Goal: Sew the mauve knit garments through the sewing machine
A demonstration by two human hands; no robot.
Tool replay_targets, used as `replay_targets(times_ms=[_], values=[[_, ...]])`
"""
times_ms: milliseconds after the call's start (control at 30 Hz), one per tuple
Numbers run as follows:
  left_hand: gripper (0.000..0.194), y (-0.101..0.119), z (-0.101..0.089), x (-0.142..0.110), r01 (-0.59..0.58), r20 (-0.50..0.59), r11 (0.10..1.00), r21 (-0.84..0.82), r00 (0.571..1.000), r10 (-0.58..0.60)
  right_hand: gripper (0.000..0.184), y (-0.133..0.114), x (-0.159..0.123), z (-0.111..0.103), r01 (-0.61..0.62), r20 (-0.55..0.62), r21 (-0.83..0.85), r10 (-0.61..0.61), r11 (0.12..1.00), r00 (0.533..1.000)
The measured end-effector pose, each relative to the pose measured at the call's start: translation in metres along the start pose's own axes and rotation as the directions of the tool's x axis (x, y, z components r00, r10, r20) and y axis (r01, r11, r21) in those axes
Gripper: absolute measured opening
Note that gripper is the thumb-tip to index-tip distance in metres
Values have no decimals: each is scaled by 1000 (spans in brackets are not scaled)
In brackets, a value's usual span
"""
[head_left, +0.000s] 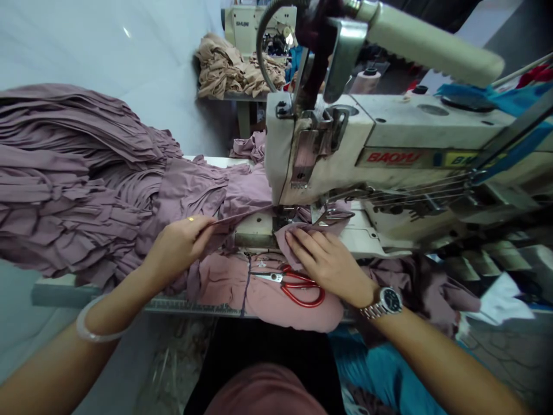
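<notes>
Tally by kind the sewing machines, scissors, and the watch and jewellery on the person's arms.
Sewing machines: 2, the Baoyu machine and the Shun-labelled machine
Red-handled scissors: 1
Wristwatch: 1
Bangle: 1
Finger ring: 1
Total: 6

Head-worn view, facing forward and down

A silver link wristwatch (386, 302) with a black dial sits above the right hand (330, 268); a pale round bangle (82, 328) and thin gold ring (190, 219) adorn the left hand (179, 248) and its wrist.

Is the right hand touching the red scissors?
Apart: the head view shows the right hand resting on fabric, with a strip of that fabric visible between it and the scissors.
</notes>
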State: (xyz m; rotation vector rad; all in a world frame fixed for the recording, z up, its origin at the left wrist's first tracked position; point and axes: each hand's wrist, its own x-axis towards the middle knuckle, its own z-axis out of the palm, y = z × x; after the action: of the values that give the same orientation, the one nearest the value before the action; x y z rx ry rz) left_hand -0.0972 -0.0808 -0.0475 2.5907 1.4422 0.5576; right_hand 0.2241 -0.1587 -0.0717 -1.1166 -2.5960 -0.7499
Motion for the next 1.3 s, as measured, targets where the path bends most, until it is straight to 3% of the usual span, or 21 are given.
replay_targets(times_ms=[100,200,300,333,367,400,433,467,500,533,600,667,800,1000,1167,1300], values=[[29,-10,-5,-9,210,49,949,-235,978,-204,38,-5,0,2,-13,-38,36,15,999,999],[33,-14,-13,-15,431,80,790,-437,893,-443,43,-9,1,2,-42,-31,97,46,994,998],[34,-8,-20,-13,457,22,615,-643,813,-581,47,-15,5,1,-90,-22,120,93,989,995],[35,-2,-21,-11,420,6,590,-690,818,-575,48,-17,6,1,-109,-24,120,113,987,993],[36,5,-20,-7,359,6,604,-712,863,-506,47,-20,7,2,-128,-32,116,132,985,991],[38,14,-17,-3,266,16,657,-705,933,-360,45,-22,8,3,-143,-50,114,150,983,987],[40,24,-11,1,128,27,731,-670,989,-148,40,-23,8,4,-154,-67,116,163,981,984],[42,34,-4,6,-54,31,798,-600,995,90,35,-24,7,5,-159,-83,120,169,980,982],[43,44,5,10,-250,42,837,-487,950,309,32,-24,5,7,-162,-94,123,174,979,980],[41,52,14,14,-412,29,850,-329,895,445,30,-23,2,8,-168,-93,124,180,978,979],[38,63,31,19,-568,-3,823,16,823,568,36,-19,-5,8,-199,-66,117,207,973,976],[37,67,43,19,-583,-38,779,231,794,606,45,-15,-12,7,-239,-33,107,244,965,969],[31,69,46,14,-596,-70,744,300,764,641,51,-12,-17,4,-267,4,97,268,959,963],[39,84,38,7,-484,19,808,337,861,508,45,-21,-6,5,-276,-65,95,283,956,957],[35,91,44,5,-434,-60,836,336,876,479,45,-27,-1,6,-322,-86,208,345,924,935],[38,97,47,3,-395,-30,855,335,903,428,44,-35,3,6,-364,-92,331,414,871,906]])
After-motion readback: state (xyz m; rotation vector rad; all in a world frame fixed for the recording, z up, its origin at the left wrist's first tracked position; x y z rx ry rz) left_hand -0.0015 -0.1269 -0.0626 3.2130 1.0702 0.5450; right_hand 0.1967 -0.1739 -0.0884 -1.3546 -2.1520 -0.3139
